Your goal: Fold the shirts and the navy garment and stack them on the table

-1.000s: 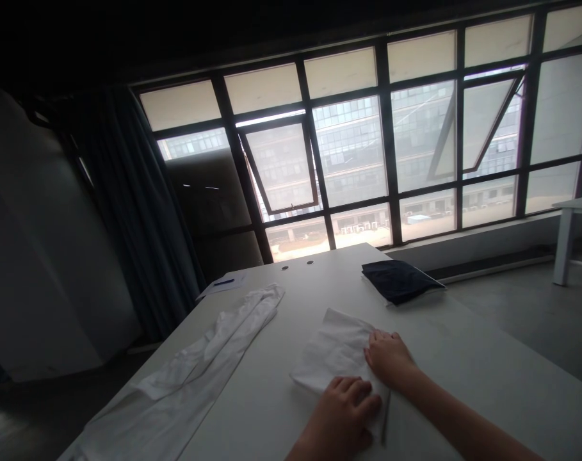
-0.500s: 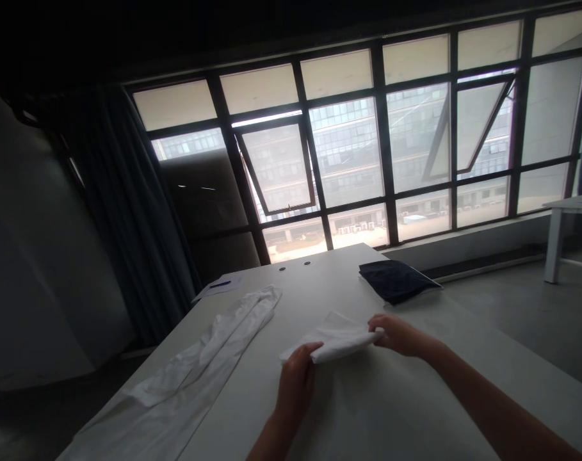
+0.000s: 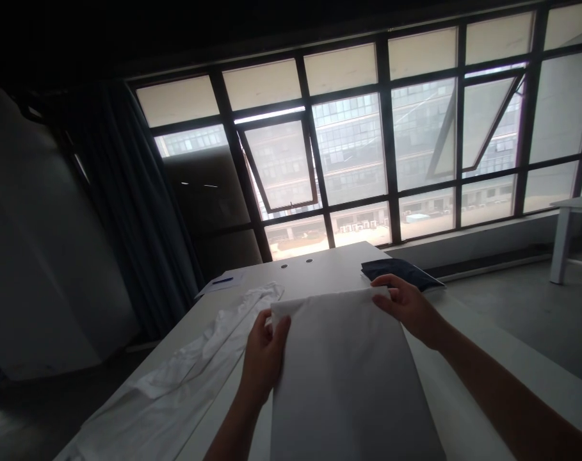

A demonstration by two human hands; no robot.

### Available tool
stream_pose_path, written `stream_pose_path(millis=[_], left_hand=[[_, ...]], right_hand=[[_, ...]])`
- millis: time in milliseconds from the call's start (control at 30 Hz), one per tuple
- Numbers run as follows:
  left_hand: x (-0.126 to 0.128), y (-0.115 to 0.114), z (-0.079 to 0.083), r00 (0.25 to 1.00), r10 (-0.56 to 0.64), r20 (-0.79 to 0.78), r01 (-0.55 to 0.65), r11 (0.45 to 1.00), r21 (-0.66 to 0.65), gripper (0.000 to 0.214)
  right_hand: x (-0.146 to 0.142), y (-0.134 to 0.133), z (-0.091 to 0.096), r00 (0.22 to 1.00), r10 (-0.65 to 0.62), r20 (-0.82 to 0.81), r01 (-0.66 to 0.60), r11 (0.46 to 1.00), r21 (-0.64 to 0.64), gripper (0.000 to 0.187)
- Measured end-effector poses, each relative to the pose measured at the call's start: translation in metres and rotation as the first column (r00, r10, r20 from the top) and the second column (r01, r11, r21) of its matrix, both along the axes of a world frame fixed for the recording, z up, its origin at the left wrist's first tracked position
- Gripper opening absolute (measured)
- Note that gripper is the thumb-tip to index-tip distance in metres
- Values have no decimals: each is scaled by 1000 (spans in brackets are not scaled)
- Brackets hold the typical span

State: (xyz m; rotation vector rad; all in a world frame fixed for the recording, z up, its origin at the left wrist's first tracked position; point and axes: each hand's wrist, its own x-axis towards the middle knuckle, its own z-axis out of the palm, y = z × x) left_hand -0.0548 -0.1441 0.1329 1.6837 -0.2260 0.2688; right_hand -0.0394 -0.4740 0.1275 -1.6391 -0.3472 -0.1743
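A white folded cloth [image 3: 343, 371] is stretched between my two hands, its top edge nearly level and its flat panel running down toward me. At its upper left corner, my left hand [image 3: 266, 349] pinches the edge between thumb and fingers. The upper right corner is gripped by my right hand [image 3: 406, 307], thumb on the near side. To the left lies a rumpled white garment [image 3: 189, 371] along the table. Just beyond my right hand is a dark folded cloth [image 3: 410, 274], partly hidden by that hand.
Under everything is a white table [image 3: 339, 259] with two round cable holes near its far end. A sheet of paper [image 3: 237, 280] with a dark pen [image 3: 222, 280] rests at the far left edge. Windows [image 3: 346, 150] and a dark curtain [image 3: 141, 218] stand beyond; another table [image 3: 559, 243] is at right.
Both hands have risen and spread apart, the left one moving left. The white cloth has gone from a bunched fold low over the table to a flat panel held up by its top edge.
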Motion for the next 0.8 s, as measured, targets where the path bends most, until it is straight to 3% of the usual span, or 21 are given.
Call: stream_pose_path(millis=[100, 167, 233, 333, 433, 500, 567, 667, 800], left_hand=[[23, 6, -35, 993, 34, -115, -27, 998, 62, 69], [38, 9, -63, 990, 137, -34, -124, 961, 247, 75], [45, 5, -83, 985, 145, 96, -172, 883, 436, 59], [38, -14, -99, 989, -18, 148, -80, 775, 627, 46], [20, -41, -114, 981, -190, 47, 83, 622, 778, 59], [10, -54, -129, 967, -251, -42, 162, 479, 862, 73], [3, -58, -143, 959, -269, -93, 193, 375, 907, 82], [0, -53, -152, 957, -267, -114, 202, 330, 922, 86], [-5, -45, -139, 958, -244, -149, 229, 343, 911, 94]], right_hand=[[27, -2, -34, 980, -198, 14, 197, 961, -196, 58], [44, -5, -58, 915, -388, 111, 399, 828, -394, 54], [54, -2, -77, 872, -448, 194, 481, 718, -503, 48], [54, 18, -97, 892, -383, 241, 450, 698, -557, 42], [39, 54, -121, 937, -245, 249, 350, 664, -661, 44], [28, 76, -141, 963, -142, 231, 270, 572, -775, 48], [19, 87, -159, 972, -76, 222, 231, 477, -848, 52], [17, 81, -172, 975, -31, 221, 212, 442, -872, 59], [30, 53, -170, 981, -100, 168, 194, 406, -893, 69]])
